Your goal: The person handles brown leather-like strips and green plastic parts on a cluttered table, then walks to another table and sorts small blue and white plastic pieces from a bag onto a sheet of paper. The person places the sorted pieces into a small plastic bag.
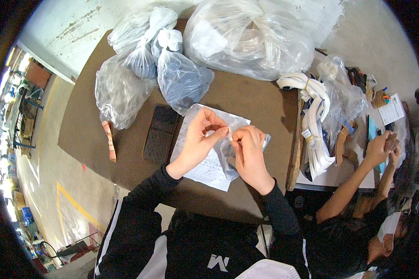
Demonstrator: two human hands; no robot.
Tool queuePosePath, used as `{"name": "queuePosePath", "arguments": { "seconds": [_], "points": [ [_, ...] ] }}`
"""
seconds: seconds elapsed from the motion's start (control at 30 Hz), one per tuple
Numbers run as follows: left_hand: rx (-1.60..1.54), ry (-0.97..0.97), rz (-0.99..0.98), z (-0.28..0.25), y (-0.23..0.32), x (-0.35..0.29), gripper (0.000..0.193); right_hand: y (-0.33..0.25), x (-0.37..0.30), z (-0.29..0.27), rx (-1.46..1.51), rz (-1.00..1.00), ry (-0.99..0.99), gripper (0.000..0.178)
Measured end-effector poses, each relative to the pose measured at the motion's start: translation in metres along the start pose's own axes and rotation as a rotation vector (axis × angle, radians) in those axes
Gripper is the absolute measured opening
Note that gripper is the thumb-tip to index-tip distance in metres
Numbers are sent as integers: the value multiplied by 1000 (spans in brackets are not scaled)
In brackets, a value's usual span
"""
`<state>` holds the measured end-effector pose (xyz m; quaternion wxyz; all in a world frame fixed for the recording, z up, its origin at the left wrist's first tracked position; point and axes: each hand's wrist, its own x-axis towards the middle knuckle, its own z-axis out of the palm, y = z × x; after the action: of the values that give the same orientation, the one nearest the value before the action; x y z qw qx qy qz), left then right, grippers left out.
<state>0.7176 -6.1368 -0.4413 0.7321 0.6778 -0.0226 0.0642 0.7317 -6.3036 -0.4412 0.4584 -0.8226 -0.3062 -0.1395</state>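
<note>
My left hand (pixel 201 139) and my right hand (pixel 250 153) meet over the middle of the brown table. Both are closed in a pinch on the gathered neck of a small clear plastic bag (pixel 227 160), whose body hangs below and between them. What lies inside the bag is hard to make out. A brownish bit shows between my left fingers; I cannot tell what it is. Under the hands lies a white sheet of paper (pixel 205 176) with handwriting, partly covered by the bag. Left of the paper rests a dark phone-like case (pixel 160 134).
Knotted plastic bags (pixel 179 76) and a large clear sack (pixel 251 39) line the table's back. A folded reddish strip (pixel 109 142) lies at left. On the right are bundled white strips (pixel 317 125); beyond them a co-worker's hands (pixel 381 149) hold a small brown piece.
</note>
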Motion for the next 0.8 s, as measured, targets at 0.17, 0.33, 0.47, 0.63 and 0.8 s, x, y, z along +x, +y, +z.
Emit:
{"name": "queuePosePath", "arguments": {
  "seconds": [0.17,0.33,0.47,0.63,0.8],
  "points": [
    [-45,-22,28,3,-4,-2,24,0,-2,-12,163,77,66,14],
    [-88,-43,-25,3,1,-5,25,-13,3,-12,-166,-10,135,16],
    [-34,-63,30,4,0,-6,29,-8,-1,-9,-259,-4,159,11],
    [76,33,106,5,-5,-4,26,-2,2,-13,36,99,-25,8],
    [-26,85,73,5,-6,-2,24,0,3,-15,153,85,-39,11]
  ]
}}
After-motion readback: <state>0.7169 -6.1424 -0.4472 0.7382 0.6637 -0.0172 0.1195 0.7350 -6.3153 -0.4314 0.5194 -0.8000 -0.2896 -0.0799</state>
